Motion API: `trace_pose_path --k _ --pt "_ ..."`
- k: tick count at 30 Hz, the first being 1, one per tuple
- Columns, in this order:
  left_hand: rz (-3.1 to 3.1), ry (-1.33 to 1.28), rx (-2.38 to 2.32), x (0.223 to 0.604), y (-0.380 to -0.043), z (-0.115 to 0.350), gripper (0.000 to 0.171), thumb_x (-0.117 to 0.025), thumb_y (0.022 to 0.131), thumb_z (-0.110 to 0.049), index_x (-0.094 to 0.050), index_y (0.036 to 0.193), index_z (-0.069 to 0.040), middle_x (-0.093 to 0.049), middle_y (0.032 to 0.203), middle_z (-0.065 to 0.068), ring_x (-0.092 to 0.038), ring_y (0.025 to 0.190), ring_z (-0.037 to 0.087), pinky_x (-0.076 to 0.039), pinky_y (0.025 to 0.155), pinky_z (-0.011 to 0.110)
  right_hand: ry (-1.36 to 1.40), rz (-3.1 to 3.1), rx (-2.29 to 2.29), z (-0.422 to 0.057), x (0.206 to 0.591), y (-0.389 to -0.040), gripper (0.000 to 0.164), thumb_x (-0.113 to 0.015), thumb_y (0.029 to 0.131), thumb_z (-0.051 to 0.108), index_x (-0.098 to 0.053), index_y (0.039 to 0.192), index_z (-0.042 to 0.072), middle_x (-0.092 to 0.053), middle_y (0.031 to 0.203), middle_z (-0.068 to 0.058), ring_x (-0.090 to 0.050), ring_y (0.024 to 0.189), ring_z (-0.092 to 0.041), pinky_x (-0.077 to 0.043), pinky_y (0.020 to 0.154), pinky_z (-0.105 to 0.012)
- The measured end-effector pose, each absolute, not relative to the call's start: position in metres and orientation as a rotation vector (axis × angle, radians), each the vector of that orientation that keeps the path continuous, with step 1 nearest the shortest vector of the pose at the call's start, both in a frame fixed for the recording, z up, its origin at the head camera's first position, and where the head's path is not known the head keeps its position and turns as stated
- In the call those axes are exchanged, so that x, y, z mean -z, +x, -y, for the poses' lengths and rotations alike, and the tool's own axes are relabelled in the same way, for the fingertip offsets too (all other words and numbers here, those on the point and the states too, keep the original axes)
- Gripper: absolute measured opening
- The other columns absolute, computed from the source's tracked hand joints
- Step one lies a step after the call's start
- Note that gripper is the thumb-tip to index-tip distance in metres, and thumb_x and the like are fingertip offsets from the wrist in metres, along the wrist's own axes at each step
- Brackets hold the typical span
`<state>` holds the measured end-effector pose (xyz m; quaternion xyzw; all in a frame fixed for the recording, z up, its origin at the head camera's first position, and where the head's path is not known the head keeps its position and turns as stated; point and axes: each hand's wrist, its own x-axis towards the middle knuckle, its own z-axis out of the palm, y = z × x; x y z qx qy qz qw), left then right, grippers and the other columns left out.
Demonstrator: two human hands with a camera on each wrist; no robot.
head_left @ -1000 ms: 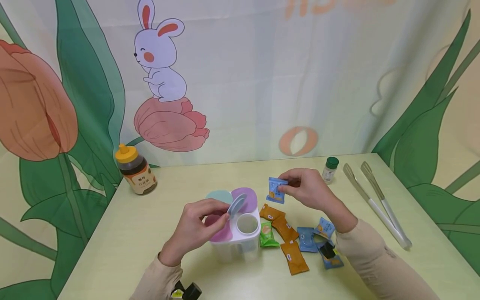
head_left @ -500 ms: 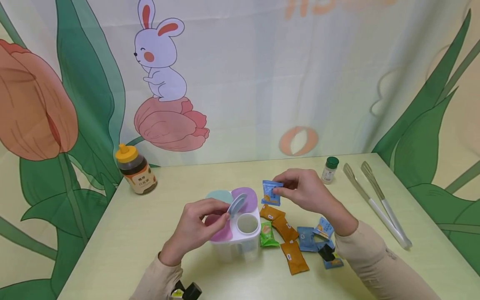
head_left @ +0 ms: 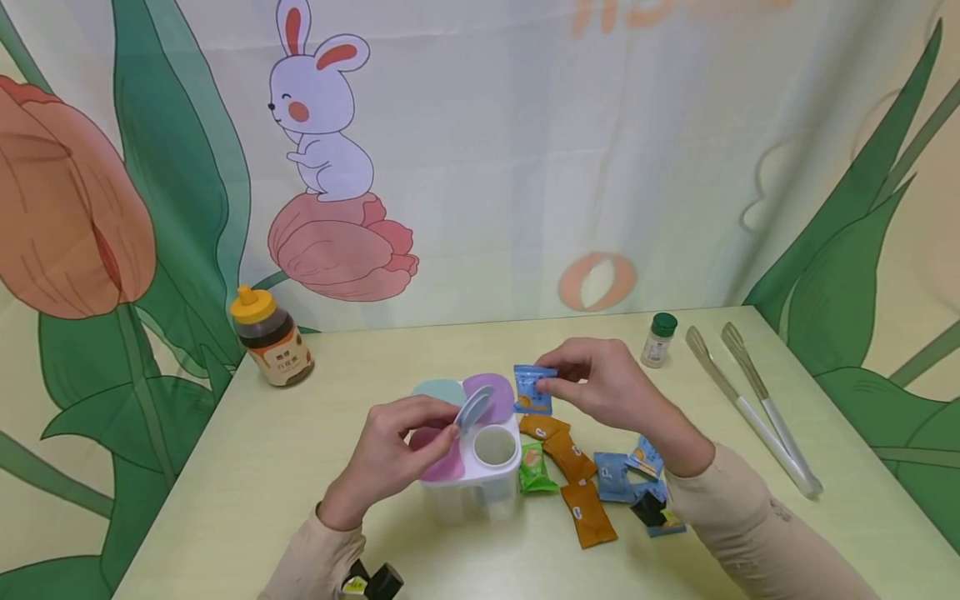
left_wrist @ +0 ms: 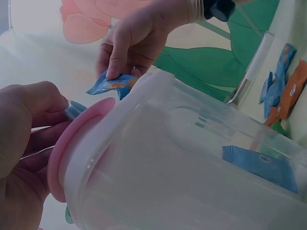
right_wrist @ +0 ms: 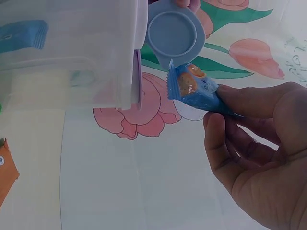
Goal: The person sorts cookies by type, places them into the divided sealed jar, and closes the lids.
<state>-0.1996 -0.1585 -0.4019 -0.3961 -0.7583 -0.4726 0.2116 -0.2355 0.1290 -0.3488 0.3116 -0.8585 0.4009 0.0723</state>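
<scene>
The left hand (head_left: 397, 450) pinches a raised grey-blue lid (head_left: 476, 409) by its edge; a loosened fingertip hold could let it drop across the open hole (head_left: 495, 447) of the see-through container (head_left: 472, 504). The right hand (head_left: 611, 383) pinches a blue packet (head_left: 533, 390) at one side, near the container's back right corner; carried crosswise, it could snag on the hole's rim, or slip if the pinch slackens. Around them on the counter (head_left: 210, 467), a dark bottle (head_left: 272, 337) stands far left, well apart. The tilted lid hems in the hole from the left. A green packet (head_left: 534, 468) and brown packets (head_left: 588, 515) crowd the container's right side, then more blue packets (head_left: 615, 477), a green-capped shaker (head_left: 658, 340) and metal tongs (head_left: 772, 433)
</scene>
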Motion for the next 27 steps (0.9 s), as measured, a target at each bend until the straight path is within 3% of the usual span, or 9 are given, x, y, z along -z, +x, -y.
trace_pose_path --k 27 --pt "2.118 -1.114 1.344 0.401 -0.199 0.16 0.017 -0.073 0.081 0.004 -0.073 0.097 -0.001 -0.073 0.092 0.008 -0.071 0.08 0.014 -0.06 0.072 0.023 1.045 2.567 -1.24 -0.111 0.347 -0.225 0.015 -0.078 0.083 0.012 -0.076 0.098 0.012 -0.071 0.087 0.005 -0.061 0.073 -0.007 -0.058 0.069 -0.023"
